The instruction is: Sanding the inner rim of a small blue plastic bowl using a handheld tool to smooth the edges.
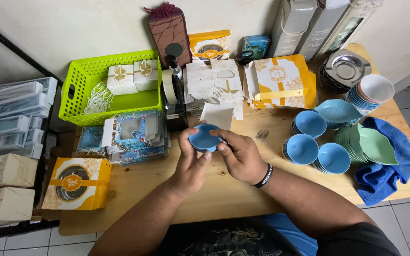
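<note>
A small blue round bowl (203, 138) is held above the wooden table (243, 189) between both hands. My left hand (189, 163) grips its left and lower rim with thumb and fingers. My right hand (239, 155), with a black wristband, pinches its right edge; something thin shows between those fingers, too small to tell. The bowl's hollow side faces up toward the camera.
Stacks of blue bowls (309, 147) sit to the right, with green leaf-shaped dishes (368, 144) on a blue cloth (385, 175). A lime basket (110, 85), tape dispenser (172, 95), flat white and orange cartons (276, 80) and blue box blanks (134, 135) lie behind and left.
</note>
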